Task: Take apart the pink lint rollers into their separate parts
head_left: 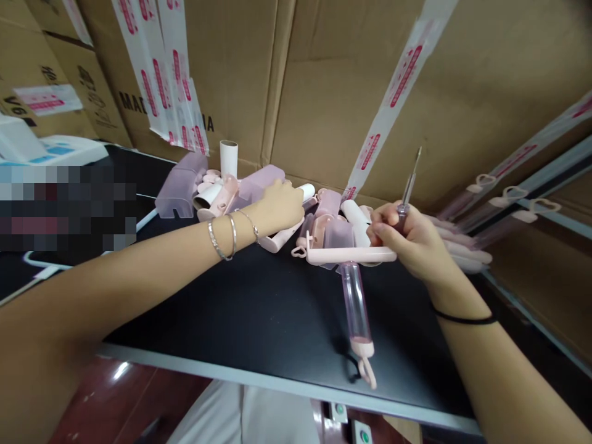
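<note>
My right hand (pixel 414 240) is closed round a screwdriver (pixel 409 185), its metal tip pointing up. Against the underside of that hand lies the end of a pale pink bar (pixel 351 255) with a heart-shaped loop at its left; whether the fingers also grip it I cannot tell. My left hand (pixel 282 206) reaches into the pile of parts with its fingers curled down, and what they hold is hidden. A white tube (pixel 308 190) shows beside its fingertips. Below the bar, a clear pink cylinder (pixel 356 302) with a pink cap and loop lies on the black table (pixel 222 314).
Translucent purple housings (pixel 182 185), an upright white tube (pixel 229 158) and other pink parts crowd the back of the table. Several capped clear tubes (pixel 467 250) lie at the right. Cardboard (pixel 324 92) walls the back. A white-and-blue device (pixel 69 151) stands far left.
</note>
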Motion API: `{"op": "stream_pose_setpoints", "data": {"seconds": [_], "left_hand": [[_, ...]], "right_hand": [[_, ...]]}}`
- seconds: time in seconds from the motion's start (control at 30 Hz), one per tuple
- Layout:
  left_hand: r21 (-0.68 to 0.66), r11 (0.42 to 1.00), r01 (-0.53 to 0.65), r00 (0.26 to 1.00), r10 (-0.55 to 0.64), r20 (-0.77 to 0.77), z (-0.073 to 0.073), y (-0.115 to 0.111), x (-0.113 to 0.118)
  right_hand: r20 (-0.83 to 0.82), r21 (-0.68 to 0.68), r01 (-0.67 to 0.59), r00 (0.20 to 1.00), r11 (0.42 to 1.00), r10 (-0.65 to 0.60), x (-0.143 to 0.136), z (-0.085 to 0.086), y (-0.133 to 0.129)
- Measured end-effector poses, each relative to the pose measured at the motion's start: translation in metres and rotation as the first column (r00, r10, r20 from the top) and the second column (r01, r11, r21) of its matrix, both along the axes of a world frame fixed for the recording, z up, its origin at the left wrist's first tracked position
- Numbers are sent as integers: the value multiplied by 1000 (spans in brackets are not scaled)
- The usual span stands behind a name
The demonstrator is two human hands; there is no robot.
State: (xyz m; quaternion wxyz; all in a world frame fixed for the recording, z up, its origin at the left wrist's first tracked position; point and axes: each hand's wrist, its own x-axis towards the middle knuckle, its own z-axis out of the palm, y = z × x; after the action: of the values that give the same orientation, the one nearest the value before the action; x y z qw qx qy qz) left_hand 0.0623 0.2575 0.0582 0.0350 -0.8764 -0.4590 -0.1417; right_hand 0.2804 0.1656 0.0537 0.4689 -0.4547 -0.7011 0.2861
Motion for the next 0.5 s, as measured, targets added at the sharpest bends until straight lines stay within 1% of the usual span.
{"op": "stream_pose_setpoints", "data": {"seconds": [0.1, 0.17, 0.23, 0.27, 0.3, 0.33, 0.37, 0.4, 0.43, 0.47, 0.5], "left_hand": [[10, 1000, -24, 999, 24, -40, 2, -3, -7], [-30, 998, -46, 999, 46, -12, 4, -2, -11], [-90, 995, -48, 994, 56, 95, 9, 1, -13], [-131, 991, -36, 980, 61, 192, 12, 3, -14], [-185, 983, -16, 944, 76, 321, 16, 4, -15], [-259, 966, 26, 880, 101, 464, 19, 5, -16], [-345, 933, 99, 789, 137, 598, 22, 4, -17], [-422, 885, 198, 681, 186, 709, 24, 2, -19], [-476, 827, 299, 571, 244, 784, 24, -1, -21], [-506, 770, 389, 481, 299, 824, 23, -5, -24], [-523, 719, 458, 417, 346, 840, 20, -10, -27]], "right_hand": [[-29, 11, 11, 1000, 1000, -11, 4, -4, 1], [-49, 6, 20, 999, 1000, -19, 5, -8, 4], [-80, -4, 44, 996, 999, -45, 5, -14, 9], [-103, -9, 61, 993, 998, -62, 4, -16, 11], [-130, -11, 75, 989, 997, -76, 3, -19, 13], [-161, -8, 85, 983, 996, -85, 2, -20, 14], [-196, -2, 93, 976, 996, -92, 1, -21, 16], [-232, 9, 103, 968, 995, -99, 1, -21, 16], [-262, 15, 123, 958, 992, -115, 1, -21, 17], [-285, 15, 155, 948, 988, -145, 1, -22, 19], [-299, 7, 196, 936, 981, -185, 1, -24, 21]]}}
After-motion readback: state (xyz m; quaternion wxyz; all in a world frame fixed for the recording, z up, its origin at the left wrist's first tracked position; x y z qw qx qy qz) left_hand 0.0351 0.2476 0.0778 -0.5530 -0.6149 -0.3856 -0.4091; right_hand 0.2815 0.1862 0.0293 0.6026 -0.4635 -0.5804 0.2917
